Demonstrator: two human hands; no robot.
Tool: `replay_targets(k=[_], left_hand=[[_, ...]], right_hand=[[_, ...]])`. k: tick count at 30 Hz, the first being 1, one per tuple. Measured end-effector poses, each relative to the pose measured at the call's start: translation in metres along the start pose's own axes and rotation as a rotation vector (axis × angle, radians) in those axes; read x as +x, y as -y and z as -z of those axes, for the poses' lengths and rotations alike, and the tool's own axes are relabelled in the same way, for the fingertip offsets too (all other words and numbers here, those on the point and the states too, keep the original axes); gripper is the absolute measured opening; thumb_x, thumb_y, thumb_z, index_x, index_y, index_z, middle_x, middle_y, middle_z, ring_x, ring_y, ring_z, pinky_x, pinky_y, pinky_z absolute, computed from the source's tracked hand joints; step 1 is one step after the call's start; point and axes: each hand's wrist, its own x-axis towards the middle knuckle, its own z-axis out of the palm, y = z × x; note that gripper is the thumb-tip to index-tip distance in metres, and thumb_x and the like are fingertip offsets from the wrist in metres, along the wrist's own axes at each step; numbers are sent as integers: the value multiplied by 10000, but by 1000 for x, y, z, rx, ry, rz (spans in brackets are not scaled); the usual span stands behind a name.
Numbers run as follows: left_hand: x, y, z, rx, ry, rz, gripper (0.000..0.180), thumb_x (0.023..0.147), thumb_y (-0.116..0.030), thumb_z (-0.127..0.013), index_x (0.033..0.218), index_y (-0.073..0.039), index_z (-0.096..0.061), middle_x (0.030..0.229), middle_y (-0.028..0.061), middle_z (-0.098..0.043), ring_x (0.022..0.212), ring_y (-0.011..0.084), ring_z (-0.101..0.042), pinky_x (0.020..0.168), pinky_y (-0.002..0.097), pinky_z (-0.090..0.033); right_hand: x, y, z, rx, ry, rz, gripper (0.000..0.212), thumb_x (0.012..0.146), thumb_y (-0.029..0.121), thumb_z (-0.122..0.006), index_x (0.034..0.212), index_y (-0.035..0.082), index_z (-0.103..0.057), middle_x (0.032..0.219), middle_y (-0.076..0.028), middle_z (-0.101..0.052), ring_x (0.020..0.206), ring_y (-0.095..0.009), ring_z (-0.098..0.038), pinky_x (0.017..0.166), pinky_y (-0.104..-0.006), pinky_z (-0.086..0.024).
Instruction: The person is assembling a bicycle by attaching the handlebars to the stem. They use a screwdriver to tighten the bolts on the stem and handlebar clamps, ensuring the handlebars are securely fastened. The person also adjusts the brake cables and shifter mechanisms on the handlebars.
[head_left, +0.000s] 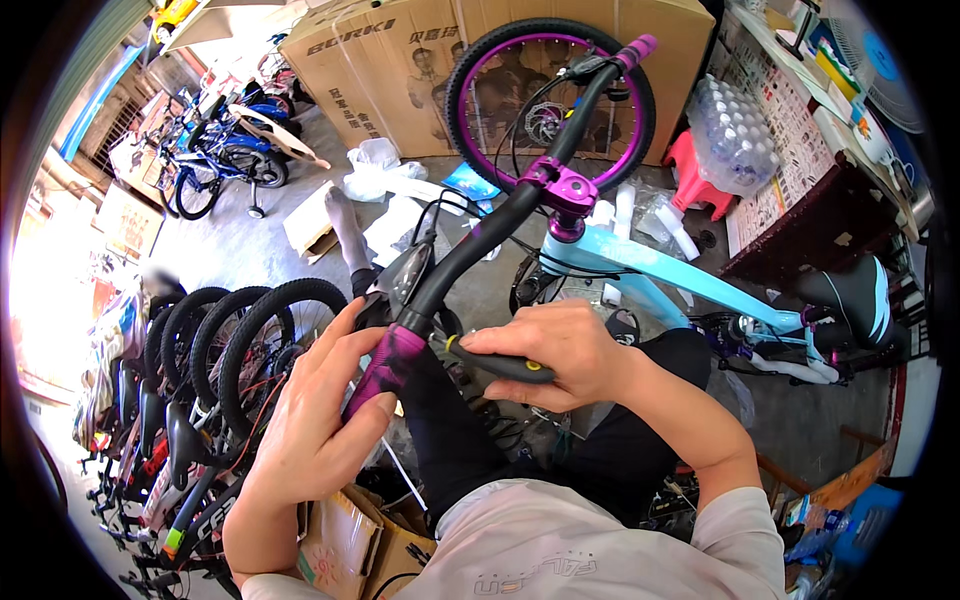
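Observation:
A black handlebar [482,240] with a purple stem [572,188] runs toward me from a light blue bike frame [660,262]. My left hand [318,410] is wrapped round the purple grip [385,365] at its near end, fingers close to the brake lever [402,275]. In my right hand [555,350] is a dark grey tool handle with yellow marks [505,364]. One end of that handle points at the inner edge of the grip. I cannot make out its working end. The front wheel [643,110], with a purple rim, stands beyond the stem.
A large cardboard box [360,85] stands behind the wheel. Several bikes with black tires [240,355] are packed at left. Blue bikes [235,160] stand farther back. At right are bundled bottles [733,135] on a red stool [690,175]. Plastic wrap [375,170] litters the floor.

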Motion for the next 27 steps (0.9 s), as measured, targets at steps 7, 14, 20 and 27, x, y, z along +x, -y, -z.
replay_targets(k=[7,14,20,27], left_hand=[[-6,2,-13,-43,-61,31,535,838,-188,-698,1339,-16,-621,1540,354,-450,1396,498,-484,1176,505,-361],[2,-7,-15,-12,-72,77,518,826,-267,-795,1275,-41,-667,1586,276,-442,1408,440,-482,1183,475,-349],[-6,-2,-13,30,-143,137,486,800,-222,-793,1236,-36,-688,1548,301,-480,1407,463,-494,1180,496,-365],[-5,-4,-16,63,-158,108,461,778,-189,-768,1194,-4,-699,1513,313,-513,1321,441,-580,1131,458,-418]], right_hand=[[-49,-74,-10,234,249,-110,195,792,145,-705,976,87,-676,749,-79,-633,668,-299,-654,585,-399,-493],[-87,-88,-13,417,245,-236,272,870,265,-585,780,10,-562,675,-114,-528,593,-323,-551,555,-395,-407],[-87,-80,-28,431,232,-289,635,1056,569,-435,810,-7,-540,696,-123,-491,567,-315,-516,547,-392,-374],[-104,-75,-39,472,121,-276,599,1060,527,-514,892,-36,-631,646,-114,-498,536,-269,-516,520,-372,-380]])
